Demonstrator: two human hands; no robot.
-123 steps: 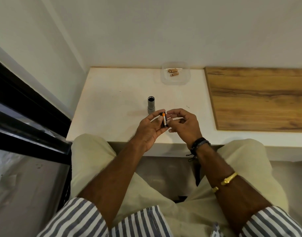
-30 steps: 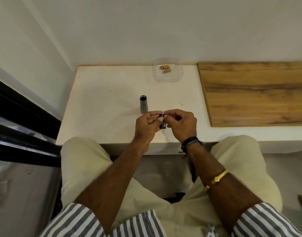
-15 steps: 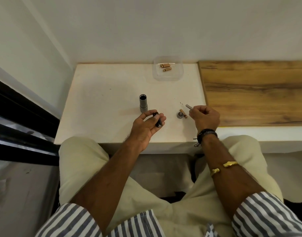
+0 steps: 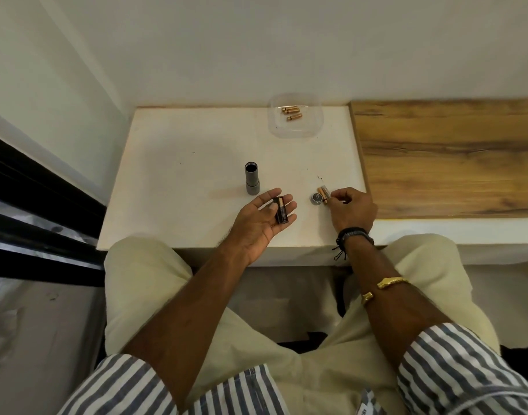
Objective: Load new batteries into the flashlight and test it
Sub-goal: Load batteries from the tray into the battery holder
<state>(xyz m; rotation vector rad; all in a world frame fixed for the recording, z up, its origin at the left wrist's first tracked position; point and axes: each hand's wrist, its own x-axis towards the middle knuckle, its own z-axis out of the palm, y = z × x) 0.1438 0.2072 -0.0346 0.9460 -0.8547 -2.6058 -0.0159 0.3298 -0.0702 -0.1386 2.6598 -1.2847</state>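
At the near edge of the white tabletop (image 4: 179, 163), your left hand (image 4: 258, 223) lies palm up with the fingers straight, cradling the black cylindrical battery holder (image 4: 281, 217). A copper-banded cell (image 4: 280, 205) shows in it, and your thumb lies alongside rather than clamping. At 3 o'clock from it, your right hand (image 4: 352, 209) has its fingers curled. Their tips touch the pale slim battery (image 4: 326, 191), which lies on the table just beside a copper-coloured battery (image 4: 320, 193) and the dark round end cap (image 4: 315, 198). Whether those fingers still pinch the pale cell or have let go, I cannot tell.

That is the change: a second ago both your hands were together on the holder. Half a second ago the right one was carrying that pale cell off toward 2 o'clock, and only one battery lay by the cap. Now two lie there. So I judge you are mid-unload, with two cells out and at least one left in the holder.

The grey cylindrical flashlight body (image 4: 252, 178) stands upright, open end up, at 11 o'clock from your left hand, near but not touching. At 12 o'clock, by the wall, the clear plastic tub (image 4: 312, 127) holds three copper-coloured batteries (image 4: 291, 112), probably the fresh ones. Empty the holder first, then watch polarity as you refill it.
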